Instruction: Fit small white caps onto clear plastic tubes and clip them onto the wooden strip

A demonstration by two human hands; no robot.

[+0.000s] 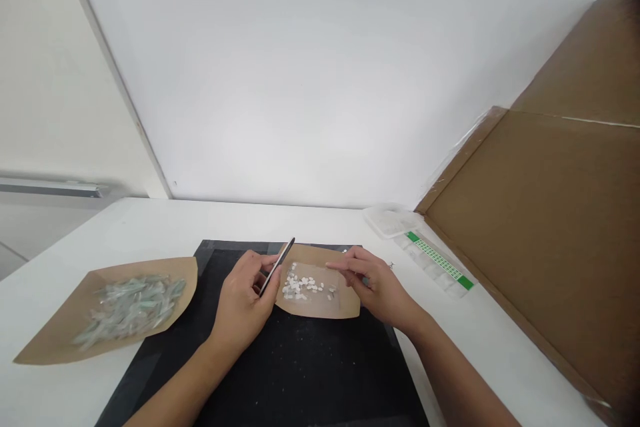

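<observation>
My left hand point(245, 297) is closed around thin dark tweezers point(277, 267), whose upper end points up and to the right. Their tips are by a pile of several small white pieces point(300, 285) lying on a brown paper sheet point(345, 307). My right hand point(373, 283) rests on the right edge of that sheet, fingers stretched out toward the pieces and holding nothing. Sheet and hands lie over a black mat point(300, 367).
A second brown paper sheet point(55, 340) at the left carries a heap of pale green transparent pieces point(127, 303). At the right are a clear plastic tray point(390, 220), a clear strip with a green-and-white label point(437, 260) and a large cardboard sheet point(550, 233). The table point(150, 220) is white.
</observation>
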